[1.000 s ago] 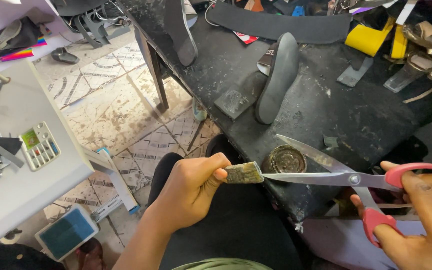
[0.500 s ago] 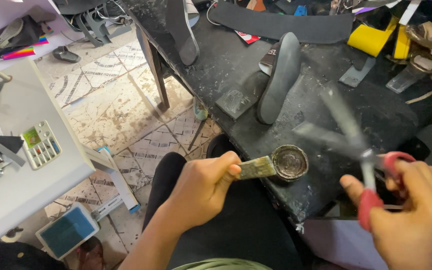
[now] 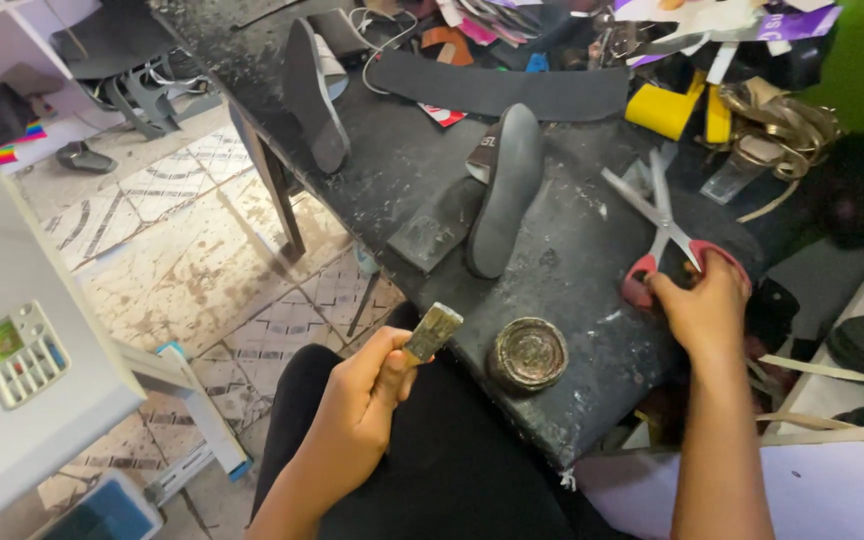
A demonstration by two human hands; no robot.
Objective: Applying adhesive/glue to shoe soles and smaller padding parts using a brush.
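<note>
Where the head view looks down on a dark, stained bench (image 3: 572, 250), a small round tin (image 3: 529, 352) near the front edge serves as landmark. Left of the tin: left hand (image 3: 357, 415) clenched around a short flat brush (image 3: 431, 332), bristles raised, just off the bench edge. Right of and beyond the tin: right hand (image 3: 702, 305) gripping the red handles of scissors (image 3: 664, 228), blades spread, lying on the bench. Beyond the tin: dark shoe sole (image 3: 504, 190) on edge; another sole (image 3: 312, 95) farther left.
</note>
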